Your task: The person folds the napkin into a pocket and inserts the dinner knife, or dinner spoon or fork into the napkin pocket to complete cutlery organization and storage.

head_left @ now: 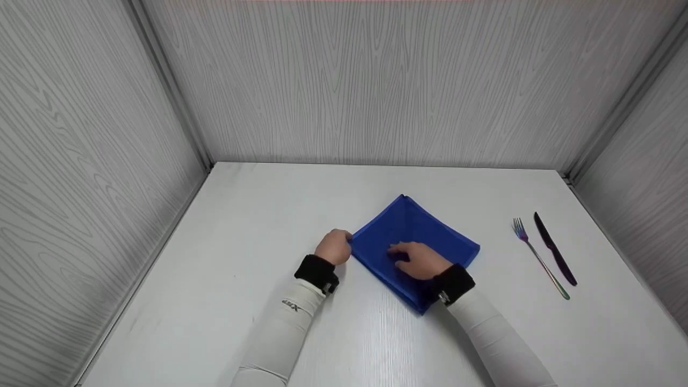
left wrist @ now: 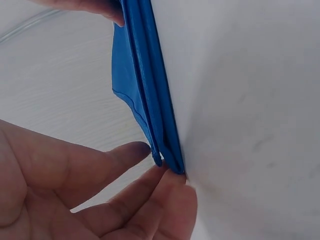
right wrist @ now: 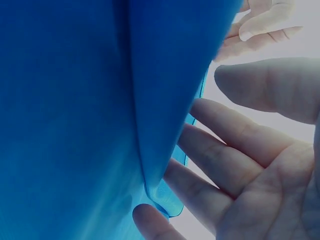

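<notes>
A blue cloth [head_left: 430, 231], folded in layers with hemmed edges, lies on the white table turned like a diamond. At its left corner is my left hand [head_left: 334, 247]; in the left wrist view the thumb [left wrist: 135, 149] and fingers pinch the layered corner between them. My right hand [head_left: 422, 260] is over the middle of the cloth. In the right wrist view its fingers [right wrist: 220, 155] are spread and fairly straight, with the tips against the folded blue fabric [right wrist: 165, 90], and the thumb stands apart from it.
To the right of the cloth lie a fork [head_left: 540, 259] with a shiny multicoloured finish and a dark knife [head_left: 554, 248], side by side and slanted. Grey wood-grain panels [head_left: 365, 80] wall the table at the back and both sides.
</notes>
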`<state>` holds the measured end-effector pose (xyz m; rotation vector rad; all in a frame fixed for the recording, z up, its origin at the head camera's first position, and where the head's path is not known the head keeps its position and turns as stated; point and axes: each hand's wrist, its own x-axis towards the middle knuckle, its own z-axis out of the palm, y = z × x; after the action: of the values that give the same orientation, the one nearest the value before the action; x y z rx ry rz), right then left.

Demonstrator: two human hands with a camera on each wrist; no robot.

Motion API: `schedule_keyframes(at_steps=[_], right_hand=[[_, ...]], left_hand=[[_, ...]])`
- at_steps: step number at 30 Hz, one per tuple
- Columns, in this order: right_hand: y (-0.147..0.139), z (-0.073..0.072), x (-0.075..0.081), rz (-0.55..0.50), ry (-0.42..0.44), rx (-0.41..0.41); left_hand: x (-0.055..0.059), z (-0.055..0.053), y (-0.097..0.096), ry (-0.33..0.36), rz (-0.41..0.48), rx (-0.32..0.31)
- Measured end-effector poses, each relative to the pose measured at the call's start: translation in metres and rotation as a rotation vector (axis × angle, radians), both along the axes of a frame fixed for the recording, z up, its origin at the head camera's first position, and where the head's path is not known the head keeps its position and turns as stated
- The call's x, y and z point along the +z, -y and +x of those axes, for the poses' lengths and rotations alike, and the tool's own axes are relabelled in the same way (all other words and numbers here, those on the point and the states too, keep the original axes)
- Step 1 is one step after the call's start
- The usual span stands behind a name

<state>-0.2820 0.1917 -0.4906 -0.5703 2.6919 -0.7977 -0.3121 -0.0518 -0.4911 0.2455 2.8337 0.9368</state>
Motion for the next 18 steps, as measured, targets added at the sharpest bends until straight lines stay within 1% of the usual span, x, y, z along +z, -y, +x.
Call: schedule_keyframes(at_steps=[4, 6, 9, 11, 15, 18], right_hand=[[0.001, 0.001, 0.001, 0.004, -0.012, -0.005], [0.003, 0.001, 0.001, 0.002, -0.05, 0.004], [0.008, 0.004, 0.002, 0.012, -0.133, 0.018], [0.012, 0.007, 0.003, 0.031, -0.163, 0.015], [0.016, 0.011, 0.004, 0.086, -0.166, -0.003], [0.015, 0.013, 0.003, 0.099, -0.169, -0.007]], left_hand=[[-0.001, 0.002, -0.002, -0.001, -0.025, 0.026], [-0.002, 0.004, -0.003, -0.017, -0.052, 0.03], [-0.003, 0.005, -0.004, -0.041, -0.093, 0.026], [-0.003, 0.005, -0.006, -0.057, -0.127, 0.02], [-0.001, 0.007, -0.008, -0.078, -0.217, 0.012], [0.001, 0.01, -0.01, -0.091, -0.282, 0.008]])
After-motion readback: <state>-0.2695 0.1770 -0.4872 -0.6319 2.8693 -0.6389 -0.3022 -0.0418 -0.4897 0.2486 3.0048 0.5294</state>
